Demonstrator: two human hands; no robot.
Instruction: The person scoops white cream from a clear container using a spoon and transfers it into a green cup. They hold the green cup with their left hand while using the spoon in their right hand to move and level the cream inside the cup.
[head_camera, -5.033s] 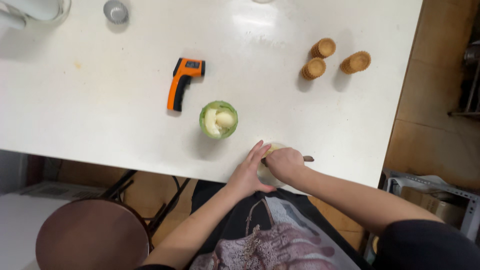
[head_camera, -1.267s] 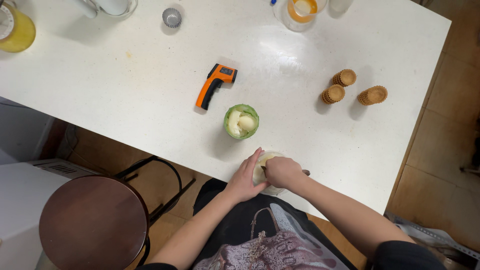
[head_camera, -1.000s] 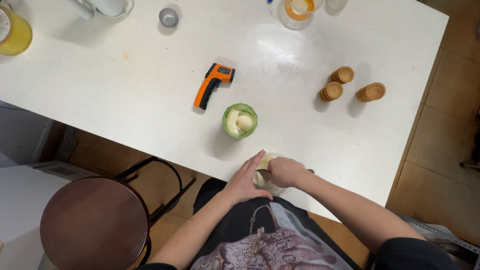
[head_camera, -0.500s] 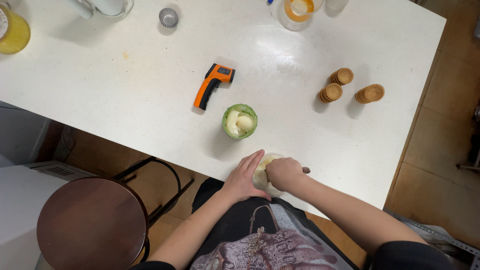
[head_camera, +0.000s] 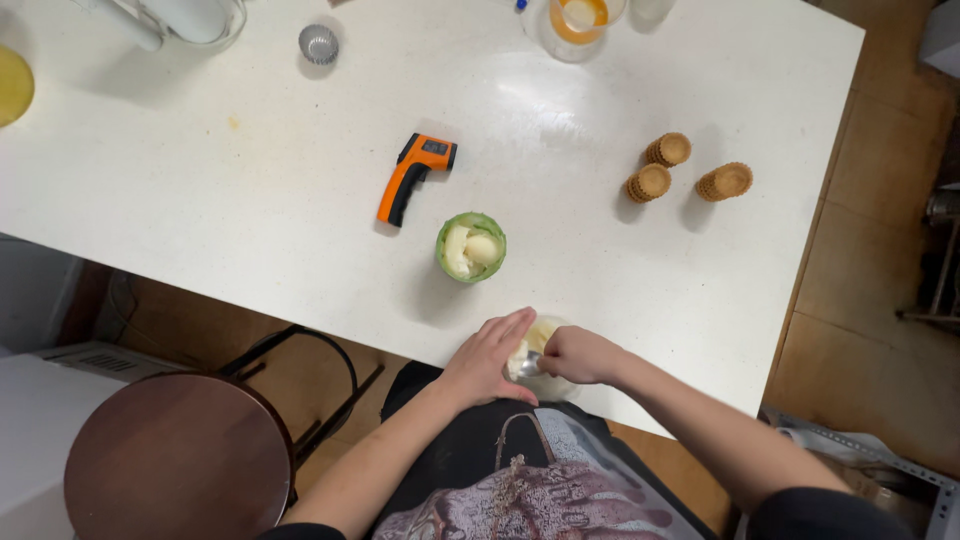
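My left hand (head_camera: 485, 358) lies along the left side of a small clear tub (head_camera: 541, 334) of pale yellow cream at the table's near edge, with its fingers stretched against the tub. My right hand (head_camera: 582, 355) is closed on a metal spoon (head_camera: 527, 366) whose tip sits in the cream. Just beyond the tub stands a green paper cup (head_camera: 471, 247) holding pale scoops. An orange and black handheld thermometer (head_camera: 414, 175) lies farther back on the white table (head_camera: 250, 200).
Three wafer cups (head_camera: 688, 172) stand at the right of the table. At the far edge are a glass jar of orange liquid (head_camera: 577, 22), a small metal tart tin (head_camera: 319, 43) and a glass jug (head_camera: 195, 20). A round brown stool (head_camera: 178, 458) stands at lower left.
Both hands have stayed at the tub, shifting only a little. The spoon handle that stuck out to the right of my right hand no longer shows.
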